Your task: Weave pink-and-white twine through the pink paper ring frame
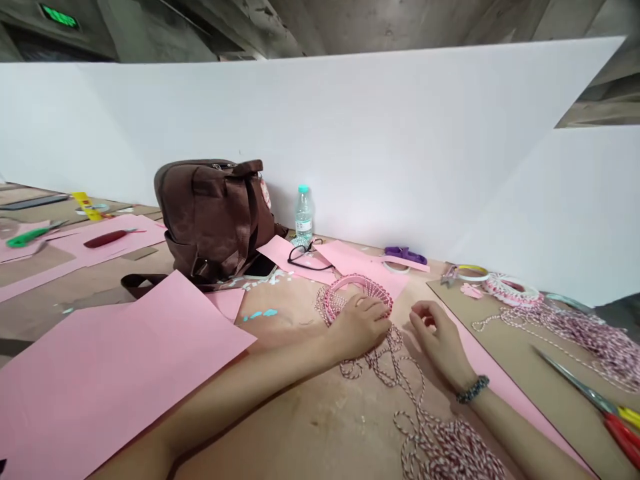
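A round pink basket-like ring [350, 281], with red-and-white cord strung about it, lies on the table in front of me. My left hand [361, 325] lies over its near right side, fingers curled onto the rim; the fingertips are partly hidden. To the right, my right hand [441, 343] is raised with thumb and index finger bent together in a pinch. Whether a strand is between them I cannot make out. Loose red-and-white cord [387, 367] trails from beneath the ring to a tangled heap [457, 450] at the front.
Pink sheets [125, 380] lie at left under my forearm. Behind them stand a brown backpack [210, 220] and a water bottle [303, 217], with glasses [310, 257] nearby. At right, scissors [585, 387], another cord pile [590, 333] and a wrapped ring [513, 290] rest on cardboard [505, 340].
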`<state>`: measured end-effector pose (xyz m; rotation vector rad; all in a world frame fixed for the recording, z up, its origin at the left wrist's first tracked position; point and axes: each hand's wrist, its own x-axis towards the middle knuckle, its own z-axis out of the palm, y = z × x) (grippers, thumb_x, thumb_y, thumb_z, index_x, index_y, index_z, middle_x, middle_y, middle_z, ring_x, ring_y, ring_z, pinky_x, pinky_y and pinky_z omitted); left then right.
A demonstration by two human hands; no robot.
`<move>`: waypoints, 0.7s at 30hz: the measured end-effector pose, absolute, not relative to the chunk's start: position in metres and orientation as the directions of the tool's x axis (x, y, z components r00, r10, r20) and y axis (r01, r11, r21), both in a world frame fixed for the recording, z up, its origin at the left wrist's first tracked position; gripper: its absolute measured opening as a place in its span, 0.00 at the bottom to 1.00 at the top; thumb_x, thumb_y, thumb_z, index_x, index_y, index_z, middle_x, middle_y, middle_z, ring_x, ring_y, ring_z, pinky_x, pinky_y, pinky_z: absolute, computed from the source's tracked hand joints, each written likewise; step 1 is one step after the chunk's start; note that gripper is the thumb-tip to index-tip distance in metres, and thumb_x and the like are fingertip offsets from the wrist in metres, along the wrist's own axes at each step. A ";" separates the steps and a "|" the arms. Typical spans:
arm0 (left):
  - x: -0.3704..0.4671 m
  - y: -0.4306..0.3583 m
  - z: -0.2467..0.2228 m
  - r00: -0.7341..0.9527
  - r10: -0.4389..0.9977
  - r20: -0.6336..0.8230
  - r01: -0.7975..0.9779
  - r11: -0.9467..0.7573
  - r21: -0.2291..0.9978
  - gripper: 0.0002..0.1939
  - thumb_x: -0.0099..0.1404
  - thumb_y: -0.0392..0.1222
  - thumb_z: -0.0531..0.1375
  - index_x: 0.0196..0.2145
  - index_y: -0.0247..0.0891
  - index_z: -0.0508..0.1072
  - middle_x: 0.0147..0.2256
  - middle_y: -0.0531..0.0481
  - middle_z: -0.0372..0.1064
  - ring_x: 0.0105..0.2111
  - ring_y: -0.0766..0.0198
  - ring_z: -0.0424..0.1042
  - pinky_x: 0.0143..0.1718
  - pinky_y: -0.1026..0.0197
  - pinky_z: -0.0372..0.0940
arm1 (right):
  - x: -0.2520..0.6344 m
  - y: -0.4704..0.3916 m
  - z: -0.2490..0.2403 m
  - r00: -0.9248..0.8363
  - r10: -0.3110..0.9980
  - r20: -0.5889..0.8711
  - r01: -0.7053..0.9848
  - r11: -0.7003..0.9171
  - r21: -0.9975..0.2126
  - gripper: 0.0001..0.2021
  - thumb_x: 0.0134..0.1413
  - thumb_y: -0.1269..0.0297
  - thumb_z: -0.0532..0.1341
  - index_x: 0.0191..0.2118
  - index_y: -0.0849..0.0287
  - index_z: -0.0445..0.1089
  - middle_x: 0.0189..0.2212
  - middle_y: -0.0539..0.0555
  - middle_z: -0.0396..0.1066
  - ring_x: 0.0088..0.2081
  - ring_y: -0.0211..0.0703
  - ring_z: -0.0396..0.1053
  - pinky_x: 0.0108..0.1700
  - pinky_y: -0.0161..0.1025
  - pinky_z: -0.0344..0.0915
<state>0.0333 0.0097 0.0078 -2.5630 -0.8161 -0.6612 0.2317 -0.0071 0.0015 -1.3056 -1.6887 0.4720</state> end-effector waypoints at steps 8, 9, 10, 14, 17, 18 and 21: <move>0.029 0.017 0.008 0.676 0.466 0.571 0.611 -0.788 -0.080 0.07 0.67 0.40 0.54 0.34 0.37 0.71 0.40 0.48 0.71 0.46 0.60 0.66 0.46 0.53 0.59 | 0.222 -0.011 0.006 -0.305 0.899 0.315 0.570 0.437 -0.696 0.14 0.55 0.62 0.58 0.46 0.59 0.68 0.37 0.56 0.70 0.37 0.46 0.67 0.39 0.44 0.66; 0.029 0.018 0.008 0.673 0.463 0.577 0.607 -0.791 -0.075 0.08 0.67 0.39 0.54 0.34 0.36 0.71 0.40 0.48 0.71 0.45 0.60 0.66 0.46 0.53 0.60 | 0.222 -0.010 0.005 -0.337 0.888 0.313 0.570 0.457 -0.683 0.16 0.54 0.63 0.58 0.49 0.58 0.68 0.38 0.56 0.70 0.39 0.47 0.67 0.42 0.46 0.65; 0.030 0.018 0.008 0.672 0.457 0.583 0.602 -0.795 -0.071 0.08 0.67 0.39 0.53 0.34 0.36 0.71 0.40 0.48 0.71 0.45 0.61 0.67 0.46 0.53 0.60 | 0.222 -0.009 0.004 -0.355 0.882 0.309 0.571 0.467 -0.675 0.16 0.54 0.64 0.59 0.50 0.57 0.67 0.39 0.56 0.70 0.41 0.47 0.66 0.44 0.47 0.64; 0.033 0.019 0.010 0.684 0.423 0.594 0.563 -0.824 -0.061 0.09 0.69 0.39 0.51 0.36 0.35 0.70 0.40 0.48 0.72 0.45 0.61 0.66 0.46 0.54 0.60 | 0.226 -0.006 0.003 -0.332 0.905 0.266 0.585 0.419 -0.695 0.12 0.54 0.64 0.59 0.45 0.58 0.69 0.36 0.54 0.70 0.38 0.45 0.67 0.42 0.45 0.65; 0.034 0.020 0.011 0.681 0.412 0.605 0.540 -0.841 -0.035 0.08 0.68 0.38 0.51 0.36 0.36 0.69 0.41 0.48 0.71 0.47 0.61 0.65 0.49 0.54 0.59 | 0.225 -0.008 0.005 -0.328 0.910 0.252 0.532 0.399 -0.747 0.07 0.54 0.63 0.59 0.39 0.58 0.69 0.37 0.54 0.70 0.38 0.44 0.67 0.41 0.42 0.65; 0.034 0.019 0.011 0.682 0.398 0.613 0.523 -0.852 -0.029 0.07 0.68 0.37 0.51 0.36 0.36 0.69 0.41 0.49 0.72 0.48 0.62 0.65 0.50 0.54 0.59 | 0.224 -0.009 0.006 -0.328 0.909 0.256 0.489 0.395 -0.778 0.06 0.55 0.63 0.59 0.38 0.58 0.68 0.37 0.54 0.70 0.39 0.44 0.67 0.41 0.42 0.65; 0.031 0.017 0.013 0.665 0.367 0.651 0.494 -0.870 -0.014 0.04 0.67 0.36 0.53 0.35 0.37 0.68 0.39 0.49 0.72 0.46 0.63 0.66 0.50 0.55 0.59 | 0.220 -0.014 0.009 -0.335 0.909 0.247 0.304 0.352 -0.885 0.04 0.57 0.63 0.58 0.35 0.57 0.65 0.38 0.54 0.70 0.38 0.43 0.68 0.40 0.41 0.65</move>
